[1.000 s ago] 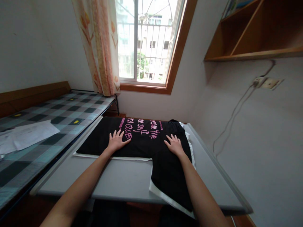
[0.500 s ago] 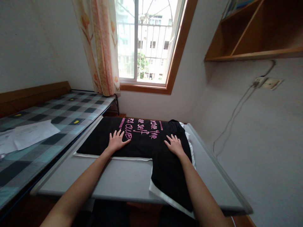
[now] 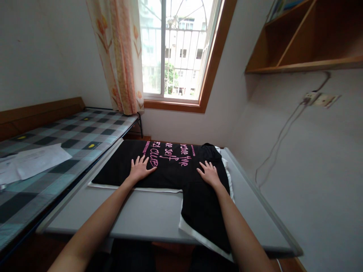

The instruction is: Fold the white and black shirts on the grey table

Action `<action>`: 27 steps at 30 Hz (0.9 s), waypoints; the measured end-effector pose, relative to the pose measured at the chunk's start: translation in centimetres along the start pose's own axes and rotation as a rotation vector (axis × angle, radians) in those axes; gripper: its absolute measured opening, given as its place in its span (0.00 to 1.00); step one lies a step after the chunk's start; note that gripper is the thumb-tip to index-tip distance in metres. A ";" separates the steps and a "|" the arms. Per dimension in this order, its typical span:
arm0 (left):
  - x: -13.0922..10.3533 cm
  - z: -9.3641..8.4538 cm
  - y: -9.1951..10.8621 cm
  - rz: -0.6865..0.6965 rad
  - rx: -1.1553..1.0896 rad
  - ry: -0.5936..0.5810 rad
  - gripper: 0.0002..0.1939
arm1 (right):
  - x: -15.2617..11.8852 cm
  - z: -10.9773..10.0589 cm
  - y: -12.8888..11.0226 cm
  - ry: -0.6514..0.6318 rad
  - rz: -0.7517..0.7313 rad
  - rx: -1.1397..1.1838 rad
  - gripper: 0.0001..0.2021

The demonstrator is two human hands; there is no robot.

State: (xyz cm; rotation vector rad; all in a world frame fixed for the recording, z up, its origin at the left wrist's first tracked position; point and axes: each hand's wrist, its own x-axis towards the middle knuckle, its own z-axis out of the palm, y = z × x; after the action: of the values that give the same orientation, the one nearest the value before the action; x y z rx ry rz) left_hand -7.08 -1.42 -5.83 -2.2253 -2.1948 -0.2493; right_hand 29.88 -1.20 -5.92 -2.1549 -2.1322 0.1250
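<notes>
Fingers (image 3: 137, 161) of the left hand (image 3: 138, 173) lie fanned wide and flat on a black shirt (image 3: 167, 177), by its pink lettering (image 3: 169, 158); those of the right hand (image 3: 209, 174) are loosely parted near the collar, and neither hand grips anything. Both palms' undersides are hidden. Some letters are cut off at the shirt's far edge, and the right forearm (image 3: 239, 226) covers part of the near sleeve. White cloth (image 3: 185, 227) peeps out below; whether it is a separate layer, I cannot tell. The shirt lies across a grey table (image 3: 147, 215), the sleeve reaching its near edge. To the left, papers (image 3: 42, 160) rest on a checked bed (image 3: 96, 130); beyond are a curtain (image 3: 121, 56) and a barred window (image 3: 181, 56).
</notes>
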 end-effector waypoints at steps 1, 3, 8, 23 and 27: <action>0.0 0.0 0.0 0.001 0.002 -0.001 0.47 | 0.0 0.0 0.0 0.000 0.000 0.000 0.28; 0.0 -0.1 0.1 -0.002 0.002 -0.008 0.47 | 0.0 0.0 0.0 -0.002 0.001 -0.003 0.28; 0.0 -0.1 0.1 -0.005 0.001 -0.010 0.46 | 0.0 -0.1 0.0 -0.005 0.001 -0.002 0.28; 0.0 -0.2 0.1 -0.008 -0.004 -0.017 0.46 | 0.1 0.1 0.1 -0.006 0.001 -0.005 0.29; 0.0 -0.1 0.0 -0.005 -0.002 -0.009 0.46 | 0.1 0.1 0.1 -0.003 0.004 0.004 0.29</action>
State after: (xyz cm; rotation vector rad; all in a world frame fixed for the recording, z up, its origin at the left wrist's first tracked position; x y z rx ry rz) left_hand -7.05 -1.40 -5.73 -2.2274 -2.2055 -0.2424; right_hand 29.92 -1.11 -6.05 -2.1578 -2.1277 0.1328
